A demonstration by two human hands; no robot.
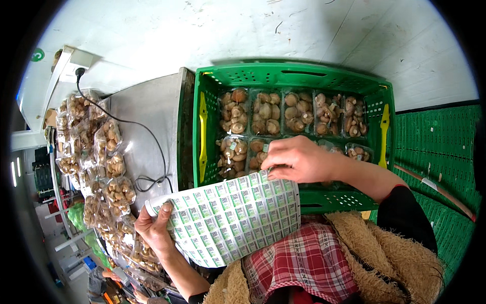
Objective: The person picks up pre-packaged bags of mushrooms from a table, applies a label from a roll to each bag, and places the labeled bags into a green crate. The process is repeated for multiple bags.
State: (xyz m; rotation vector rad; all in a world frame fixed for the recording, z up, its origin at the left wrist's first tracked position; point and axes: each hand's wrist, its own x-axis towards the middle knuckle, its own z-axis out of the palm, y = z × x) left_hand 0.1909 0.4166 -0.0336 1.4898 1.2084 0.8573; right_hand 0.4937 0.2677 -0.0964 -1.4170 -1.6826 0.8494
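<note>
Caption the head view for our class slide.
Hands handle a sheet of labels at a green crate of packaged mushrooms.

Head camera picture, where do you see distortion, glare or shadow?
Head view: fisheye corners go black, and the green crate's long edges bow; head view: glints mark the plastic-wrapped mushroom packs, while tube lights at far left look blown out; head view: a soft grey shadow crosses the white surface beyond the crate.
</note>
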